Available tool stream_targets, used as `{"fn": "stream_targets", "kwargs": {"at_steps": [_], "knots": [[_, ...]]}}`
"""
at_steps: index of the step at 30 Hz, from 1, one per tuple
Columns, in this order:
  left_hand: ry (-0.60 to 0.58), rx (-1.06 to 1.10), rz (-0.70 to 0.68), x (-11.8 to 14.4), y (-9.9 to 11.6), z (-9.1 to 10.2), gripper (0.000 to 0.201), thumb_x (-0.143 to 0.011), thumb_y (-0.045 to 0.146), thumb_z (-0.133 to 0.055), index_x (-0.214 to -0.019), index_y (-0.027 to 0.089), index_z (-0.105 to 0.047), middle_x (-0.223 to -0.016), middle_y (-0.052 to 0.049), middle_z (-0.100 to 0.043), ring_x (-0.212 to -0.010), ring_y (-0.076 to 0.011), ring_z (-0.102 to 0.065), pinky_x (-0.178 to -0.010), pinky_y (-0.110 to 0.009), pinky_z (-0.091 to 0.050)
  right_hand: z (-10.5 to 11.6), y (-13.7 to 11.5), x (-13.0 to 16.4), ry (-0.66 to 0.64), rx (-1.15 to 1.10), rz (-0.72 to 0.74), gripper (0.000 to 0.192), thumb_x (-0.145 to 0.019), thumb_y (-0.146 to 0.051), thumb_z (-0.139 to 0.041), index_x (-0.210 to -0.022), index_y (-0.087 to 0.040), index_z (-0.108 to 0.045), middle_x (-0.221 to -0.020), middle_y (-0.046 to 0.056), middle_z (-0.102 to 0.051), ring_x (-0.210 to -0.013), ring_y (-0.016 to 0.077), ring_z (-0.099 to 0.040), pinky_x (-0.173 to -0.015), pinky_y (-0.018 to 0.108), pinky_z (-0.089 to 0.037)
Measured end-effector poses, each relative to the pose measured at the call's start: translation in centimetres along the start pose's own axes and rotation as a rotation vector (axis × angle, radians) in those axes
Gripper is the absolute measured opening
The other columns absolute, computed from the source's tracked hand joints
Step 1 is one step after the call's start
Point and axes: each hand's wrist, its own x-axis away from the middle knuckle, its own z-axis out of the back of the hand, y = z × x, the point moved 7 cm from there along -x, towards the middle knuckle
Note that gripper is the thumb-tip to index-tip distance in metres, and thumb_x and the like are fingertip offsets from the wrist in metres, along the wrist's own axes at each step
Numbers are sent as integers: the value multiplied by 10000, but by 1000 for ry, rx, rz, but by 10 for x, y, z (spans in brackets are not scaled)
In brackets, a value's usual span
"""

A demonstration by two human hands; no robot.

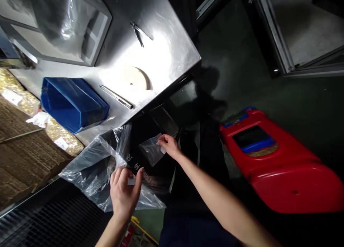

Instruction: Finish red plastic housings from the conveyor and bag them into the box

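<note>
1. Just below the front edge of the steel table (161,53), right hand (168,145) pinching the top corner of a small clear bag (151,153); thumb and forefinger closed on the film, other fingers loose.
2. Lower than the table edge and nearer to the body, left hand (124,193) with fingers curled together around a small pale piece (131,181). Cannot tell whether a separate piece or only a fold of the large plastic bag (91,168).
3. Probably best to hold the small clear bag only at the rim, with a light pinch, so as not to wrinkle the thin film or press the mouth shut.
4. Better to keep both wrists low and close together, because of the loose plastic sagging under the table edge and easily catching on the fingers.
5. Small clear bag: hanging down and left from the right fingertips, touching them at one corner only, well apart from the left fingers, in front of a black item with white characters (134,163).
6. On the table top: a blue bin (72,103), a round pale disc (135,78), a metal rod (115,96). To the right of the table, on the floor, a red container (279,164).
</note>
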Motion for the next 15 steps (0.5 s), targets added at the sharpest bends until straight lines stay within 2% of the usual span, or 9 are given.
{"fn": "stream_targets", "kwargs": {"at_steps": [6, 11, 15], "knots": [[214, 132, 146, 24, -5, -19, 371, -814, 368, -779, -905, 229, -447, -973, -63, -534, -1064, -304, -558, -1016, -483, -417, -8, 2, 1, 12, 122, 19, 121, -848, -340, -685, -871, -222, -694, -821, -28, -697, -761, 135, -627, -732, 241, -473], [287, 281, 244, 26, -5, -31, 390, -792, 323, -762, -959, 226, -424, -1042, -61, -476, -1050, -266, -535, -1019, -472, -425, -12, 2, 8, 54, 229, -2, 264, -821, -461, -742, -934, -232, -672, -831, -44, -681, -791, 152, -633, -759, 255, -476], [354, 332, 218, 26, -3, -39, 401, -787, 272, -736, -962, 238, -376, -1036, -46, -428, -1049, -251, -502, -1019, -465, -407, -8, -2, 14, 151, 330, -18, 483, -740, -471, -822, -1107, -230, -624, -1044, 23, -681, -936, 195, -640, -854, 299, -493]]}}
